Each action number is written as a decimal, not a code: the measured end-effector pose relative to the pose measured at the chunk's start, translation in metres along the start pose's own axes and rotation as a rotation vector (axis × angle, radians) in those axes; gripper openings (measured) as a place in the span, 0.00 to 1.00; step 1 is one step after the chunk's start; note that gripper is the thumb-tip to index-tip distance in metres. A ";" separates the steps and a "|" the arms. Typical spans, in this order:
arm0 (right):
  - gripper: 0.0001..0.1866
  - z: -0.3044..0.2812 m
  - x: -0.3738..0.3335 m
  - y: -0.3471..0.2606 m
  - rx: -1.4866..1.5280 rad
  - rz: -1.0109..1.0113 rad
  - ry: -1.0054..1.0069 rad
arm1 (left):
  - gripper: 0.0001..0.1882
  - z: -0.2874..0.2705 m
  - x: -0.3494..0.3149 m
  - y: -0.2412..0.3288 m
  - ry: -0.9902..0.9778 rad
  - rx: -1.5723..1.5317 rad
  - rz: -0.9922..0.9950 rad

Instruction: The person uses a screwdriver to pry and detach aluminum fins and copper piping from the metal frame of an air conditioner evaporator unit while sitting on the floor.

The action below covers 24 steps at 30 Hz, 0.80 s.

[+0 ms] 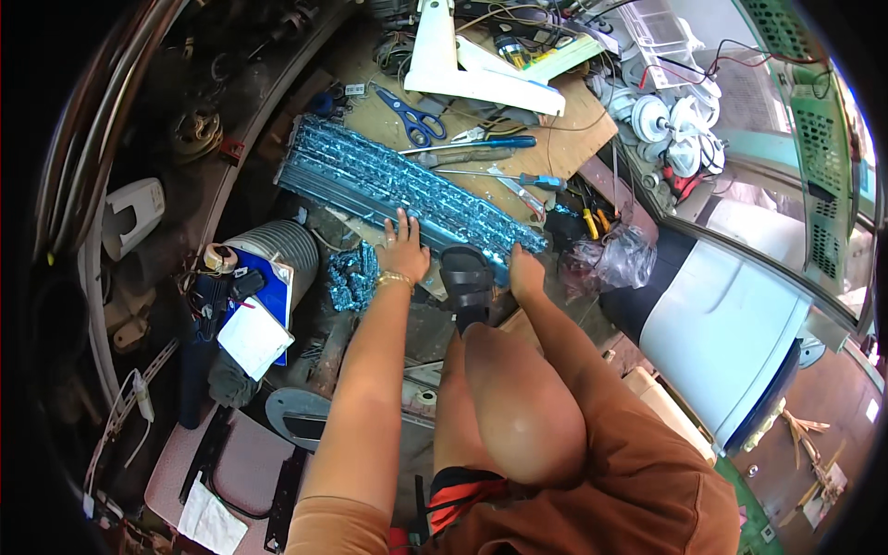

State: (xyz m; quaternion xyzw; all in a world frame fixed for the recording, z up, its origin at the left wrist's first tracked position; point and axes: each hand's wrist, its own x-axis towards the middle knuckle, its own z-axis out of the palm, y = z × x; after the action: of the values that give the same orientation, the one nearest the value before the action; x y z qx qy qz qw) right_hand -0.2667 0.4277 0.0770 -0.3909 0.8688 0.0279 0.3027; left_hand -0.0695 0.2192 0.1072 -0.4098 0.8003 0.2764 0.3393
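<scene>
A long block of blue metal fins [398, 176], like an air-conditioner coil, lies slantwise across the work area, its top surface crumpled and ragged. My left hand [403, 252] rests on its near edge, fingers stretched out and spread. At the right end, my right hand [528, 276] is closed on the coil's near corner, with the fingertips mostly hidden. Between both hands, my foot in a black sandal [466, 277] presses against the near side. A torn clump of blue fins [353, 276] sits below the left hand.
Beyond the coil lie blue-handled scissors [413, 117], a screwdriver [518, 179] and a white bracket [481, 79] on a wooden board [587, 116]. A clear plastic bag [615, 257] is right of my right hand. A notebook [254, 335] and a pink seat [180, 462] stand left.
</scene>
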 end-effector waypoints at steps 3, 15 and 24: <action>0.13 -0.001 -0.010 -0.023 -0.027 0.072 -0.026 | 0.41 0.007 -0.003 0.004 0.107 0.077 -0.077; 0.16 0.002 0.074 -0.061 0.610 0.795 -0.661 | 0.45 -0.005 -0.002 -0.004 0.014 -0.075 -0.062; 0.15 -0.003 0.008 -0.095 0.899 0.463 -0.625 | 0.46 0.025 -0.030 -0.012 -0.044 -0.049 -0.155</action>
State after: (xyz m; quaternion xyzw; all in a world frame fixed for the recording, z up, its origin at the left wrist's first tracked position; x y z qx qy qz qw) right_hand -0.2060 0.3554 0.0931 0.0021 0.7276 -0.1638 0.6662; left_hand -0.0391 0.2448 0.1129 -0.4727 0.7515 0.2777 0.3671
